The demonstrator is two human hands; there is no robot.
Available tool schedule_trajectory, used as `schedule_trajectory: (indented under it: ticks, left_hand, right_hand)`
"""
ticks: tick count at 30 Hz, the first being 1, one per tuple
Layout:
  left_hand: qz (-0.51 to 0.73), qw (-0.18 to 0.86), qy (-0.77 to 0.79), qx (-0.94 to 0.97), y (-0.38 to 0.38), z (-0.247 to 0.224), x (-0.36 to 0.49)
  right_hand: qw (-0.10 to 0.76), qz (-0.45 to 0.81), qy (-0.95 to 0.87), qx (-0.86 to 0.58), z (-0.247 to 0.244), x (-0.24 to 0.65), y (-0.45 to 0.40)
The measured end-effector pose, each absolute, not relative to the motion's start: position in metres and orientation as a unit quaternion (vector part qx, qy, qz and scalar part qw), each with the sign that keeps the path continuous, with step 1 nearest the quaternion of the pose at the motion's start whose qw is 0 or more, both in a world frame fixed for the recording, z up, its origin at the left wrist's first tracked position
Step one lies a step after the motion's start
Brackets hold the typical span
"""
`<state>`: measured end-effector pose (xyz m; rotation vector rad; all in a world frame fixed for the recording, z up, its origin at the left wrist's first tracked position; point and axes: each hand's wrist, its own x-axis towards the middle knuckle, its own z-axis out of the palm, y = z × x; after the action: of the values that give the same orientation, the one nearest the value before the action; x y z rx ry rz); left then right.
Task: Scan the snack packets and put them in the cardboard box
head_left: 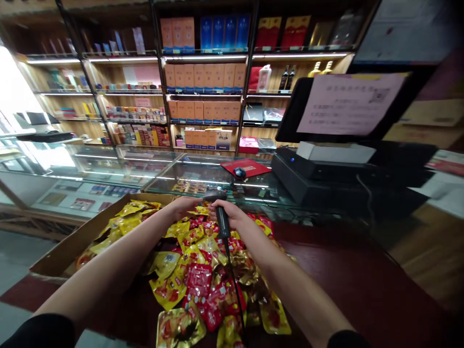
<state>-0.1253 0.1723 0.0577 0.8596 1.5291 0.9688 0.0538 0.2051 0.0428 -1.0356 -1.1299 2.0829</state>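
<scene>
My right hand [229, 212] is wrapped round the handle of a black barcode scanner [223, 223], with its cord running down towards me. The scanner's head points up and away, over the pile. My left hand [185, 207] reaches in beside the scanner's head, its fingers stretched out above the packets, fingertips partly hidden. Beneath both hands lies a heap of yellow, red and gold snack packets [198, 280]. Part of the heap sits in an open cardboard box [54, 258] on the left; the rest spreads over the dark red tabletop [319, 275].
Beyond the packets stands a glass display counter [170, 176], bearing a red folder [259, 166] with a computer mouse [239, 172] on it. A monitor with a taped paper sheet [348, 104] rises at right. Shelves of boxes [203, 77] line the back wall.
</scene>
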Motion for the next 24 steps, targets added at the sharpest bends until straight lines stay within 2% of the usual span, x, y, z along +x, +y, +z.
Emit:
schedule_trajectory:
  ticks: [6,12,19,24]
  left_hand:
    - [0.343,0.56,0.641,0.397,0.198,0.03,-0.063]
    - [0.302,0.519,0.653,0.461,0.215,0.01,-0.038]
    - [0.281,0.385,0.642,0.601,0.213,-0.007,-0.034]
    - [0.186,0.153,0.631,0.738,0.204,-0.026,-0.021]
  right_hand:
    - [0.309,0.783,-0.342,-0.417,0.013,0.131,0.214]
    - [0.339,0.777,-0.3,-0.437,-0.002,0.166,0.224]
    - [0.379,0.736,-0.292,-0.479,-0.012,0.163,0.228]
    - [0.411,0.712,-0.314,-0.475,-0.02,0.16,0.224]
